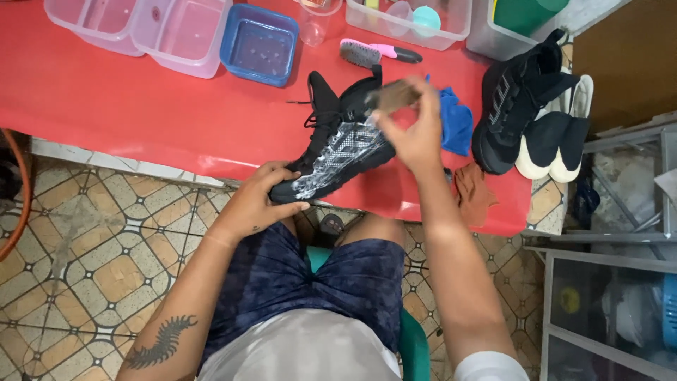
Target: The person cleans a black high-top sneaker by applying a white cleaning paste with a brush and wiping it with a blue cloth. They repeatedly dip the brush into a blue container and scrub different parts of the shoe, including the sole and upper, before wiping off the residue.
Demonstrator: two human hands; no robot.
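A black high-top shoe (338, 144), streaked with white soap foam on its side, lies on the red table (141, 106) near the front edge. My left hand (257, 197) grips its toe end. My right hand (416, 130) holds a small brown brush (395, 94) against the shoe's ankle part; the brush is blurred. A second black shoe (511, 106) stands at the right, with a pair of white-and-black insoles (557, 141) leaning beside it.
A blue cloth (457, 123) and a brown rag (474, 192) lie right of the shoe. A pink-handled brush (374, 51), a blue square tub (259, 44), clear tubs (141, 25) and a clear cup (315, 21) stand behind. Metal shelving (613, 247) is at the right.
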